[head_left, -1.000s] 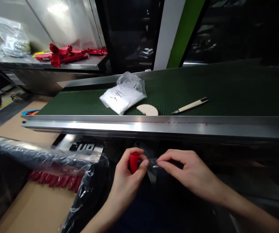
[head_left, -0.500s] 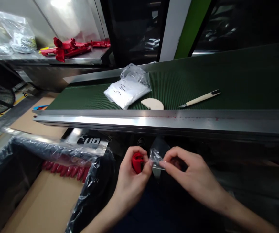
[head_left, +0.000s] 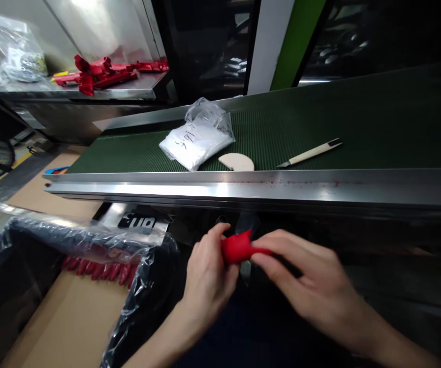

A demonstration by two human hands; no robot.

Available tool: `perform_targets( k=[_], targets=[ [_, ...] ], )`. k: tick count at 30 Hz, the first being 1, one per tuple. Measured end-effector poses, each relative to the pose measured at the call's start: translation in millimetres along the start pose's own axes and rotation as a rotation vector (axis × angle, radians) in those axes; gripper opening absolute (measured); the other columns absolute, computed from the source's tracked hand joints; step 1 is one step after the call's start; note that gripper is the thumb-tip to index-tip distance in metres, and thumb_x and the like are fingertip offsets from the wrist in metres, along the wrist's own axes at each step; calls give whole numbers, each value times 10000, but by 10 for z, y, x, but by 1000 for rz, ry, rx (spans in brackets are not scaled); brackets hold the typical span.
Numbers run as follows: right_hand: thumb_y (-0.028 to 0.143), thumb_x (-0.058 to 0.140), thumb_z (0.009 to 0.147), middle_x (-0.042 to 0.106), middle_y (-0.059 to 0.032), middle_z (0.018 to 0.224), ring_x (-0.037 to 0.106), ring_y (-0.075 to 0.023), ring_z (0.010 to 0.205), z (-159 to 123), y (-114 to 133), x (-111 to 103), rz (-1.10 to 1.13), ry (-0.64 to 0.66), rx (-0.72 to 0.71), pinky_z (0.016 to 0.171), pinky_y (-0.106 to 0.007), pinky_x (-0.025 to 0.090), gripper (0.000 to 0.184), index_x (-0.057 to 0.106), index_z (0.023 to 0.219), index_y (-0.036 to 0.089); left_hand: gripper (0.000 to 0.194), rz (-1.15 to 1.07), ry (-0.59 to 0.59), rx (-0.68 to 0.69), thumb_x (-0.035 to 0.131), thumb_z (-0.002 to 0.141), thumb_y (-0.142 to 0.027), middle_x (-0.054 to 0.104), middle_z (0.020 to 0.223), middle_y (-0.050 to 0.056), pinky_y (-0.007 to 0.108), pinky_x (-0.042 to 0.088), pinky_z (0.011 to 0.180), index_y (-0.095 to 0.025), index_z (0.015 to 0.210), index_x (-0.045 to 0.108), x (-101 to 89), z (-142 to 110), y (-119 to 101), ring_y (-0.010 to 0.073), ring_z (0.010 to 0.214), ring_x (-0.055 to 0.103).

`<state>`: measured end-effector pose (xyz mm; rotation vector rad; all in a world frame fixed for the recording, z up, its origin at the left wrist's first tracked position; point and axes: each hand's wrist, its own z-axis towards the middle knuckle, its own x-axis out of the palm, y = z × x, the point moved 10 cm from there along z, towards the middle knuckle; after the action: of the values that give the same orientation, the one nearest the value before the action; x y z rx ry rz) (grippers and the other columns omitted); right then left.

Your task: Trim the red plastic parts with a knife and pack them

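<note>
Below the steel edge of the conveyor, both my hands meet on a small red plastic part. My left hand pinches its left end with thumb and fingers closed. My right hand grips its right end, fingers closed over it. A bit of clear plastic film shows dimly just above and behind the part. Everything under my hands is dark.
On the green conveyor belt lie a white bag in clear plastic, a beige half-disc and a cream-handled knife. A plastic-lined cardboard box at lower left holds a row of red parts. Red parts sit on a steel shelf.
The right hand let go of the pinched clear film and closed on the red part, which now lies sideways between both hands. The film is mostly out of sight.
</note>
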<state>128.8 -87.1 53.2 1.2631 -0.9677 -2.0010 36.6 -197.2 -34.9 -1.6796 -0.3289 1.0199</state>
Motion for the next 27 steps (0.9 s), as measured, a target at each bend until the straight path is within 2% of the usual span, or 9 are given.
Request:
perform_targets(
  k=[2, 4, 5, 7, 11, 15, 19, 23, 27],
  targets=[
    [129, 601, 904, 650, 35, 997, 613, -74, 848, -112, -9, -286, -113, -207, 13, 779, -159, 490, 207, 626, 1065, 257, 384, -50, -29, -58, 566, 772, -147, 600, 927, 10, 308, 420, 784, -223, 1140, 485, -67, 76, 83, 163, 816, 559],
    [101, 634, 874, 653, 22, 1036, 619, -79, 865, -245, 71, -439, -256, -306, -37, 858, -162, 477, 245, 634, 1080, 233, 151, -129, -30, -120, 560, 818, -211, 564, 783, -16, 249, 408, 646, -195, 960, 512, -106, 146, 159, 127, 681, 517],
    [85, 641, 863, 653, 8, 1046, 622, -85, 879, -297, 133, -447, -312, -303, -87, 892, -171, 470, 254, 636, 1085, 209, 97, -170, -27, -145, 568, 826, -243, 540, 733, -25, 229, 389, 593, -188, 881, 511, -118, 171, 183, 113, 635, 490],
    [44, 636, 849, 658, -24, 1028, 624, -100, 916, -370, 269, -380, -379, -254, -217, 915, -194, 471, 251, 634, 1074, 155, 128, -239, -31, -180, 596, 818, -275, 528, 706, -26, 206, 370, 556, -173, 801, 521, -140, 196, 198, 97, 610, 468],
    [-24, 636, 813, 677, -65, 904, 628, -134, 872, -387, 407, -196, -437, -169, -375, 805, -258, 515, 232, 660, 1016, 85, 131, -314, -39, -209, 626, 807, -277, 565, 716, -17, 191, 383, 583, -150, 806, 590, -159, 166, 148, 90, 635, 488],
    [1, 631, 825, 699, -73, 855, 652, -143, 806, -374, 445, -141, -468, -169, -412, 721, -272, 537, 179, 677, 973, 91, 170, -363, -43, -249, 638, 806, -308, 594, 699, -5, 195, 397, 598, -138, 808, 628, -177, 130, 154, 101, 645, 514],
    [83, 654, 815, 727, -43, 795, 690, -158, 758, -475, 527, -195, -510, -234, -438, 707, -276, 573, 146, 654, 936, 164, 220, -404, -48, -295, 640, 809, -341, 568, 622, -12, 202, 379, 571, -127, 761, 613, -198, 144, 226, 100, 591, 493],
    [140, 649, 831, 746, 7, 826, 712, -179, 742, -509, 496, -116, -588, -167, -410, 730, -310, 588, 212, 653, 1004, 260, 271, -417, -49, -306, 642, 817, -392, 567, 625, -12, 207, 375, 571, -131, 756, 603, -216, 151, 257, 102, 588, 492],
    [125, 614, 864, 751, -18, 915, 716, -182, 822, -508, 452, -55, -637, -124, -438, 746, -305, 569, 244, 659, 1069, 251, 255, -388, -40, -278, 649, 826, -375, 566, 635, -10, 204, 366, 578, -127, 771, 625, -231, 119, 228, 103, 610, 490]
  ],
)
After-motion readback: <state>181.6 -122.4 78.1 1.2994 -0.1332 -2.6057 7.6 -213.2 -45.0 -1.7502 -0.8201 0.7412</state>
